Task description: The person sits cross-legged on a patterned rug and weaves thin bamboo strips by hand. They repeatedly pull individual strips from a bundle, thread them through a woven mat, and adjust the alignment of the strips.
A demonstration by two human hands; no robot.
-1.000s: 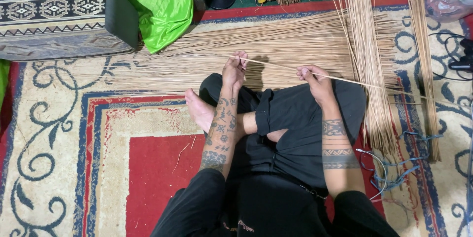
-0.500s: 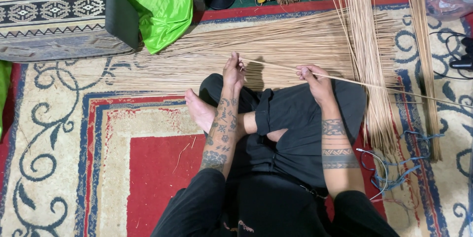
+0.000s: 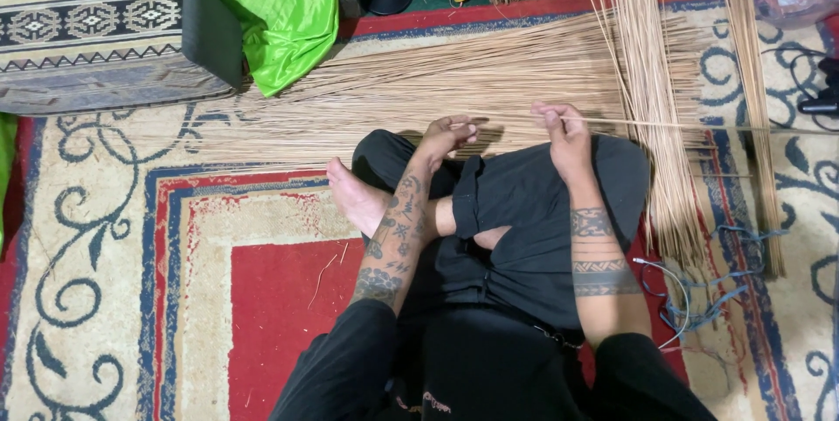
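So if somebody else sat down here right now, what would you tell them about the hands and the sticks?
Left hand: fingers curled, resting on the flat layer of sticks spread across the rug in front of the knees.
Right hand: fingers pinched on one thin stick that runs off to the right.
More sticks: a long bundle lies lengthwise on the right, crossing the layer.
Done: many sticks already lie side by side.
Left: the pinched stick is not yet lying in the layer; the bundle is still full.
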